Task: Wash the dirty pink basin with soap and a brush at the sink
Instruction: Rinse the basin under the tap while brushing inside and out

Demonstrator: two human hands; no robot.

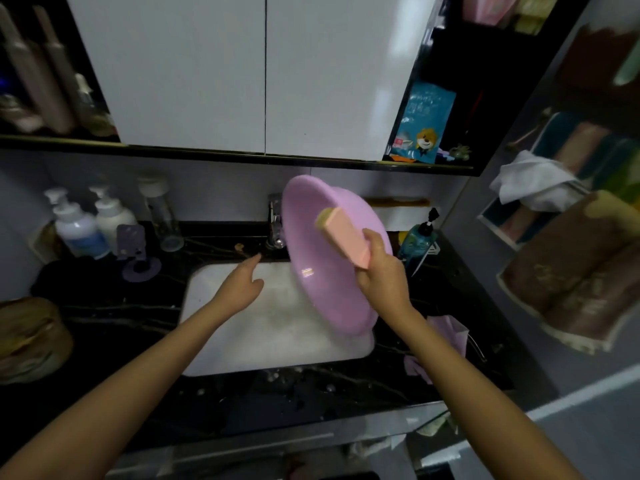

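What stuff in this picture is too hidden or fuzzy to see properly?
1. Head view: the tap is half hidden behind the tilted pink basin, so running water cannot be told.
2. Head view: the right hand gripping the brush covers the basin's right rim; what props it up is unclear.
3. Head view: the white bottles have labels too blurred to read.
4. Head view: blur hides any dirt in the basin.
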